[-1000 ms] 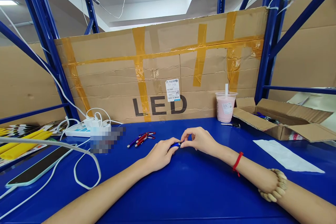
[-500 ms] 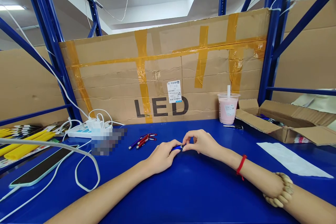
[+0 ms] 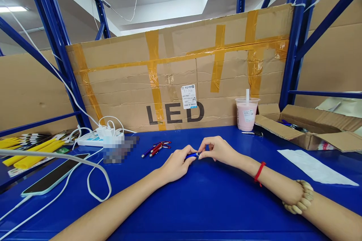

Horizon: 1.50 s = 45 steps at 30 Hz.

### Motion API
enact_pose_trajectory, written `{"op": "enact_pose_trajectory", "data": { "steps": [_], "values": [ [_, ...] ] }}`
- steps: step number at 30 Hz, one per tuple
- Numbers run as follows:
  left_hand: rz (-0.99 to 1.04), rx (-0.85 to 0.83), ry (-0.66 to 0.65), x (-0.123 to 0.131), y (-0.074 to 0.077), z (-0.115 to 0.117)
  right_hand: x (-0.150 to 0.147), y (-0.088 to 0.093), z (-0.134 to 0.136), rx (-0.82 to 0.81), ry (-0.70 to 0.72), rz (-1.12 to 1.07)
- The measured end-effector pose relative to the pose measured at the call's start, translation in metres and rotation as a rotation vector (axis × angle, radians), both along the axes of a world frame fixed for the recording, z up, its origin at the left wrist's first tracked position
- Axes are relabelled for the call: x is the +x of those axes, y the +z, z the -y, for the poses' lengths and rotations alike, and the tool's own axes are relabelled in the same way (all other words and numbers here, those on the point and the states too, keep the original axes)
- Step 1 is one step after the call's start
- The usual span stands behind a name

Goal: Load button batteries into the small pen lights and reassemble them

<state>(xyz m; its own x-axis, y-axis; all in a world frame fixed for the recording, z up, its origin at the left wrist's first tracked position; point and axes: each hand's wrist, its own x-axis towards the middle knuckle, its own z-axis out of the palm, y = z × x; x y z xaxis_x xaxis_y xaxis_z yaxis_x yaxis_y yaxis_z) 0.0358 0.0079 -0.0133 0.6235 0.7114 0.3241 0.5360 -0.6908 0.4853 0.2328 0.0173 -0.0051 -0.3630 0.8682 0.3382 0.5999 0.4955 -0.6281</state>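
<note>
Near the middle of the blue table (image 3: 181, 203), my left hand (image 3: 177, 163) grips a small blue metallic tube (image 3: 192, 155) between thumb and fingers. My right hand (image 3: 216, 149) pinches the tube's right end with thumb and index finger, so both hands touch the same piece. Whether a separate small part sits in the right fingertips is too small to tell. Left of my hands lie red penlights (image 3: 156, 150) with clips and a blue one (image 3: 147, 150) beside them.
A pink drink cup (image 3: 246, 115) stands at the back, with a small dark item before it. On the right are an open carton (image 3: 308, 139) and white paper (image 3: 315, 166). A phone (image 3: 53, 177), white cables and a power strip (image 3: 89, 140) occupy the left.
The camera view has shifted slightly, so the table items appear a little displaced. Both hands keep their hold on the blue tube, with hardly any change of pose.
</note>
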Motion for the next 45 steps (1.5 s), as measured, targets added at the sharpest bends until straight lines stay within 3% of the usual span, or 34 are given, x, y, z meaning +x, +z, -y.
{"op": "enact_pose_trajectory", "data": {
  "steps": [45],
  "values": [
    [-0.079,0.045,-0.021,-0.0003,0.0013,0.0003,0.0047,-0.0037,-0.0041,0.044,0.092,0.033]
  ]
}}
